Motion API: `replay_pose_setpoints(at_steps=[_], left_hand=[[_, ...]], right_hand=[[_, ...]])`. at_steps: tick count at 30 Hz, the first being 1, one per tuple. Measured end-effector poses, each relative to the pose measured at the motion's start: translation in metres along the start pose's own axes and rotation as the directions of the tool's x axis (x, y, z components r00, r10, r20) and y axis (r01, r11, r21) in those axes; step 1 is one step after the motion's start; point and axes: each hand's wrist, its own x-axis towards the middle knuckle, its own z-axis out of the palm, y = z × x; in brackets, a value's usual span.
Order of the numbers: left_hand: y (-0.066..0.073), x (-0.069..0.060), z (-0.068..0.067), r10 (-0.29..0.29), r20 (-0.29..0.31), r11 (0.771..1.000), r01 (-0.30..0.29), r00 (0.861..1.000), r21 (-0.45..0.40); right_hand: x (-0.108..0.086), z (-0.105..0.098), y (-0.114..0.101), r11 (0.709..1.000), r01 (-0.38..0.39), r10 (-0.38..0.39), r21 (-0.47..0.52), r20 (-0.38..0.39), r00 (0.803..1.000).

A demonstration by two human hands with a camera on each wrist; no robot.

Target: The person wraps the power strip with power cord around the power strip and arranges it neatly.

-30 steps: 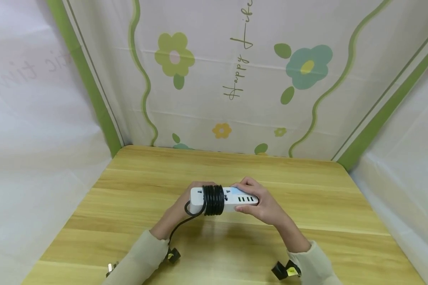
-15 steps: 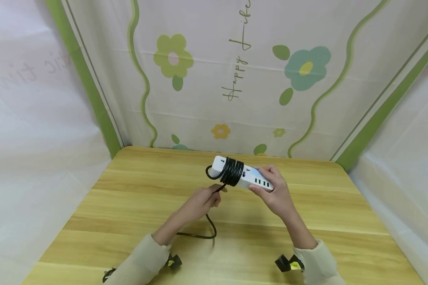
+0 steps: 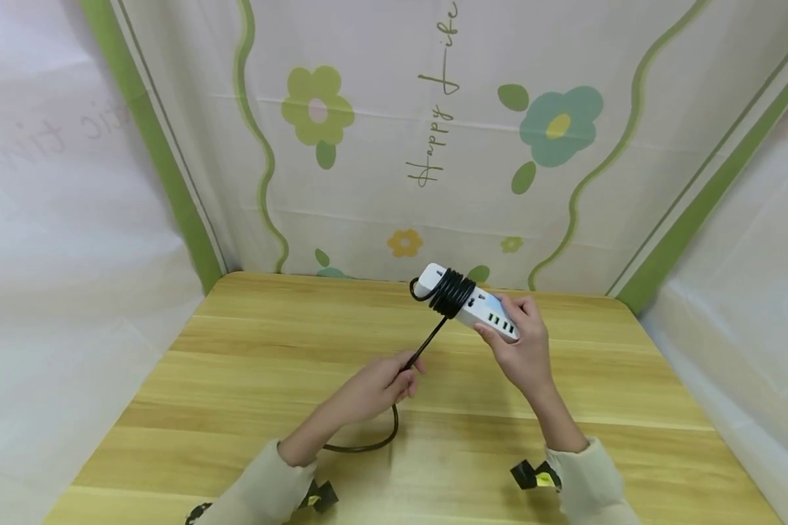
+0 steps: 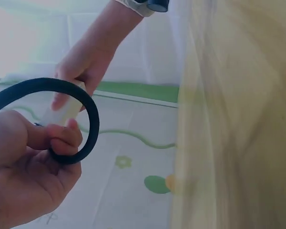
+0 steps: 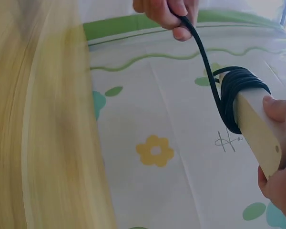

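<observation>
- One wood-grain table (image 3: 223, 379) lies at six o'clock.
- The left hand (image 3: 377, 386), first of two, grips one black cable (image 3: 452, 294).
- The right hand (image 3: 525, 346) holds one white power strip (image 3: 484, 310), cable-wrapped, above the table, at two o'clock from the left hand.
- Farthest, one printed cloth (image 3: 381, 182) hangs at twelve, with two large flowers (image 3: 335, 106) at eleven and two.
</observation>
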Motion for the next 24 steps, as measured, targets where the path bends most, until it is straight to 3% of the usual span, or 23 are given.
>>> replay_pose_setpoints(at_steps=[9, 19, 22, 24], left_hand=[[0.016, -0.006, -0.001, 0.002, 0.006, 0.997, -0.002, 1.000, 0.081], [0.016, -0.009, -0.010, -0.018, -0.010, 0.993, 0.019, 1.000, 0.113], [0.016, -0.011, -0.018, 0.032, -0.070, 0.976, -0.016, 0.997, 0.219], [0.016, -0.013, -0.022, 0.085, -0.125, 0.939, -0.038, 0.989, 0.342]], right_hand=[[-0.002, 0.010, 0.013, 0.993, 0.068, -0.075, -0.094, -0.066, 0.995], [-0.011, 0.026, 0.021, 0.963, 0.139, -0.139, -0.230, 0.017, 0.990], [-0.012, 0.028, 0.018, 0.956, 0.165, -0.152, -0.241, 0.074, 0.986], [-0.013, 0.029, 0.015, 0.950, 0.193, -0.165, -0.245, 0.132, 0.977]])
